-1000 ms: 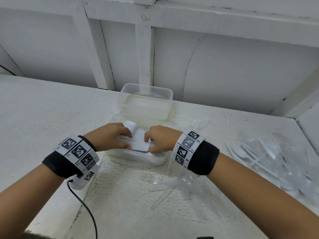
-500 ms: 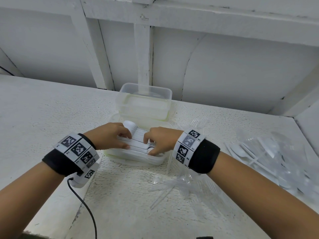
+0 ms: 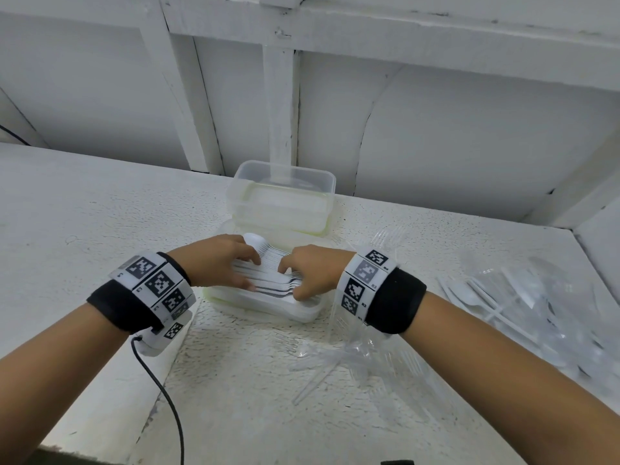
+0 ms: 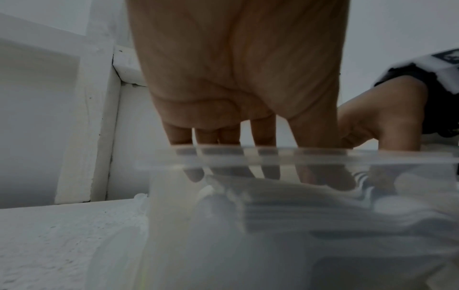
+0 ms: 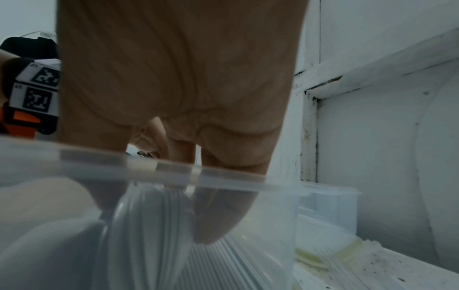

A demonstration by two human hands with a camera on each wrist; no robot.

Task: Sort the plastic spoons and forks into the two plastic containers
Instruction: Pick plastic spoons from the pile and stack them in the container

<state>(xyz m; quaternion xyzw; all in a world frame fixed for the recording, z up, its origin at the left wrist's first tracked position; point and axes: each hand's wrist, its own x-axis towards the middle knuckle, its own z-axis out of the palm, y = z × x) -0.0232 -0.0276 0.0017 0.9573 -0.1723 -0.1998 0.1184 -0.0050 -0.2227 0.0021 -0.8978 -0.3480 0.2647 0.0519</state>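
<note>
While both hands sit inside the near clear, shallow rectangular plastic container, the step in hand looks like squaring up the nested row of white plastic spoons lying in it. At the left, the left hand has its fingers bent down onto the handles, pressing rather than closing round them; to do this well it should act as a fixed stop. At the right, the right hand likewise pushes with fingertips and thumb, and should slide gently inward so nothing rides up. Further right, loose clear plastic forks wait on the white textured table.
</note>
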